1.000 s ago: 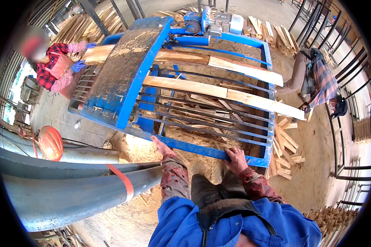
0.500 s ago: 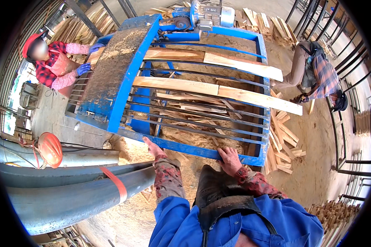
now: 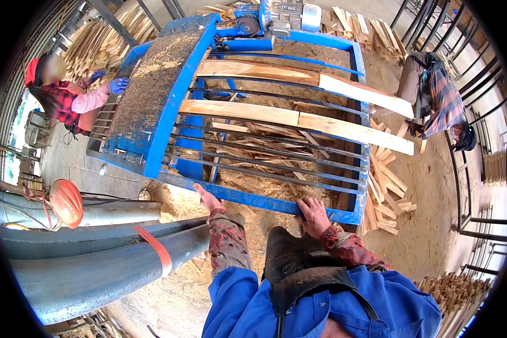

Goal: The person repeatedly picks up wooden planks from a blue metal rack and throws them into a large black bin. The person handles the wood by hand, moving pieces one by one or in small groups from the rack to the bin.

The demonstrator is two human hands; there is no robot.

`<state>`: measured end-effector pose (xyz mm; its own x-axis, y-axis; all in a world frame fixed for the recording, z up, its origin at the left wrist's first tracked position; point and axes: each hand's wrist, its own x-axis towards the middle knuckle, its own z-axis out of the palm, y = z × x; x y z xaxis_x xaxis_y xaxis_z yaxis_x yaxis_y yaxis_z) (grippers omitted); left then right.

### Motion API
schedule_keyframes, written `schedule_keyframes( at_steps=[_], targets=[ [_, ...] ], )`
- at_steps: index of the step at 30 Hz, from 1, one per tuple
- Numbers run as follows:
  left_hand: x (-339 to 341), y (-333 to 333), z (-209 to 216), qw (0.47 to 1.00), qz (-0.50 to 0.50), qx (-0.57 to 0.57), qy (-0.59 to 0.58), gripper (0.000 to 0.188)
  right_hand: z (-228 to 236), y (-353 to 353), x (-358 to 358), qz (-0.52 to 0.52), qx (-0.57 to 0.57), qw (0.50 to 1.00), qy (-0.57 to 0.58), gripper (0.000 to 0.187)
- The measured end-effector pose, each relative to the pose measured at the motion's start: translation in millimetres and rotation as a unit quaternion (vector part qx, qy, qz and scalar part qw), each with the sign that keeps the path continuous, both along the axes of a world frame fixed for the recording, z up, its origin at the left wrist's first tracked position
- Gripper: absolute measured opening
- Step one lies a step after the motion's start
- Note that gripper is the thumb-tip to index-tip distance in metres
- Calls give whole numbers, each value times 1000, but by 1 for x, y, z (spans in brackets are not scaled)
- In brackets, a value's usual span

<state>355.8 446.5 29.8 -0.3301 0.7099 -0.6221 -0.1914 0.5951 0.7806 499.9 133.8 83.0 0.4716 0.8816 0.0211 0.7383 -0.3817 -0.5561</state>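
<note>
Left hand [image 3: 209, 201], loosely spread, touches rail [image 3: 259, 202]; right hand [image 3: 314, 218], fingers bent, rests there (can't tell if either grips). 4 boards [image 3: 239, 111] lie on bars [image 3: 335, 188] beyond both hands.

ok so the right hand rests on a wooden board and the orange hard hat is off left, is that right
No, the head view shows the right hand on the blue near rail; the orange hard hat is indeed off left.

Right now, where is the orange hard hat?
In the head view, the orange hard hat is at the left, level with the person's left hand and above the grey metal piece with the red strap.
</note>
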Motion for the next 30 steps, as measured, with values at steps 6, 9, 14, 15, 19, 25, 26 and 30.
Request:
schedule_keyframes(
  at_steps=[6, 9, 14, 15, 19, 25, 26, 30],
  targets=[
    [-9, 13, -26, 999, 0, 5, 46, 97, 3, -1, 3, 10, -17, 1000, 3, 55],
    [-9, 11, -22, 999, -4, -3, 46, 101, 7, 1, 4, 15, -16, 1000, 8, 56],
    [4, 1, 4, 999, 17, 20, 33, 109, 7, 2, 6, 20, -2, 1000, 0, 60],
    [5, 2, 1, 999, 26, 23, 33, 107, 8, 2, 6, 22, -4, 1000, 2, 60],
    [-13, 14, -29, 997, 37, 54, 35, 104, 16, 4, 5, 34, -10, 999, 24, 63],
    [-14, 15, -40, 998, 12, 38, 58, 101, 11, 3, 3, 33, -26, 999, 25, 65],
    [-20, 18, -52, 996, 15, 40, 72, 97, 12, 3, 2, 33, -34, 999, 26, 65],
    [-29, 29, -72, 993, 7, 79, 87, 80, 6, 4, -3, 23, 0, 1000, 5, 59]
  ],
)
